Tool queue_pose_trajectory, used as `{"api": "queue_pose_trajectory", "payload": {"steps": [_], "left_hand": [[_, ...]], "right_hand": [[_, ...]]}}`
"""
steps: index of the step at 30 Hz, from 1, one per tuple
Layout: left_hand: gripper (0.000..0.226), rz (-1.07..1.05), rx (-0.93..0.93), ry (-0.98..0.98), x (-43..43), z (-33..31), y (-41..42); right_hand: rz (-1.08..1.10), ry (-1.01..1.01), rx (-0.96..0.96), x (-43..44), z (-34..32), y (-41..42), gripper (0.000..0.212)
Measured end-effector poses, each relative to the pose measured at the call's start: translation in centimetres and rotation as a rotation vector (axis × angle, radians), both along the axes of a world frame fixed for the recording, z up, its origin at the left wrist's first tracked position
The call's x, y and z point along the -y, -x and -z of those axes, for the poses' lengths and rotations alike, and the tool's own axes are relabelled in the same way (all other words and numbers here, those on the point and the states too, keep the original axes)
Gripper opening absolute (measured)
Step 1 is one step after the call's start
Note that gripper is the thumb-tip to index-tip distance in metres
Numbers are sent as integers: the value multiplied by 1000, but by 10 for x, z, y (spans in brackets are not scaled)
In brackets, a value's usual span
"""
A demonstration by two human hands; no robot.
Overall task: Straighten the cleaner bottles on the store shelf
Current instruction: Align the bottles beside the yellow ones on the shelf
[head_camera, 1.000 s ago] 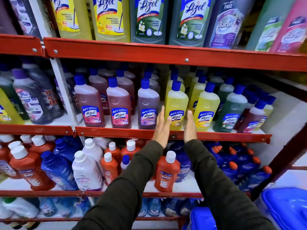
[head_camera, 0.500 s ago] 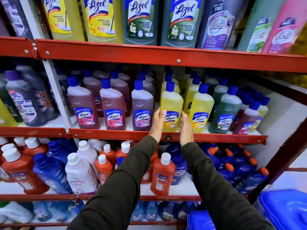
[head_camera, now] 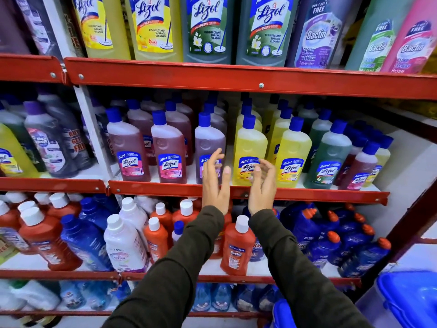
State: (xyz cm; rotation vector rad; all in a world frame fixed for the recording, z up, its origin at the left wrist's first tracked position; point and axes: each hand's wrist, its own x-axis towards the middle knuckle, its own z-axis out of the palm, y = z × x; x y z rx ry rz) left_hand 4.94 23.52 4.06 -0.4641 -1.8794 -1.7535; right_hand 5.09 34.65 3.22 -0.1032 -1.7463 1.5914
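Head view: both hands, left hand and right hand, are hovering spread and empty before the yellow bottle, which is standing upright at the shelf lip; neighbouring rows appear tidy, lower shelves seemingly pending.

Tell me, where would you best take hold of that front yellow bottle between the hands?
Probably the flat lower body of the yellow bottle, around the label, one palm on each narrow side, coming straight in from the front. It stands upright at the shelf edge with a gap on its left side; the neighbour on its right sits close. The left hand and right hand are open in front, not touching it.
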Motion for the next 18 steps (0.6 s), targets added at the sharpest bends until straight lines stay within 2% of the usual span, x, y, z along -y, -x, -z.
{"api": "queue_pose_trajectory", "payload": {"steps": [2,5,7,9,12,13,15,18], "left_hand": [[48,-96,-60,-41,11,1,6],[61,-136,15,-100,27,-4,16],[67,-60,124,-139,36,-7,22],[66,49,211,-208,44,-8,29],[66,215,281,-263,54,-8,37],[62,235,298,-267,56,-8,38],[57,244,320,-278,59,-9,42],[69,242,363,-255,62,-8,49]], "right_hand": [[-141,-70,19,18,-5,0,34],[-342,-135,119,45,-15,2,53],[-408,-127,156,60,-23,5,61],[-434,-35,190,66,-27,13,65],[-470,85,217,65,-29,27,86],[-488,109,202,63,-27,30,87],[-513,152,179,63,-24,33,74],[-489,181,188,62,-24,30,61]]}}
